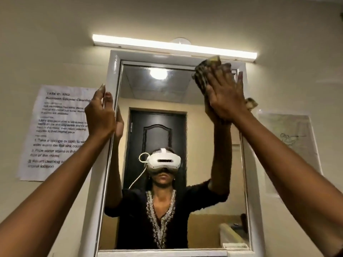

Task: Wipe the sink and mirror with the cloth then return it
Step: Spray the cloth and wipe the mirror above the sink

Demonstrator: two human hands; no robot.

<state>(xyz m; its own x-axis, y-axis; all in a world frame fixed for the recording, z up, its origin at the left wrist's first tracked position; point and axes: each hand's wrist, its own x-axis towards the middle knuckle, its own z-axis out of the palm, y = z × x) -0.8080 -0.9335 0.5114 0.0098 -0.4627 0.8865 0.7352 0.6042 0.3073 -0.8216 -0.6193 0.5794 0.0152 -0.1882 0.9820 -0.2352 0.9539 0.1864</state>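
Observation:
A white-framed mirror (196, 101) hangs on the wall straight ahead. My right hand (225, 95) presses a brownish patterned cloth (202, 71) flat against the glass at the mirror's top right corner; a bit of the cloth sticks out past my wrist on the right. My left hand (101, 115) grips the left side of the mirror frame (114, 71), fingers wrapped round its edge. The mirror reflects a person with both arms raised. The sink is out of view.
A lit tube lamp (174, 46) runs above the mirror. A printed task sheet (55, 130) is taped to the wall on the left, another paper (289, 145) on the right. A dark door shows in the reflection.

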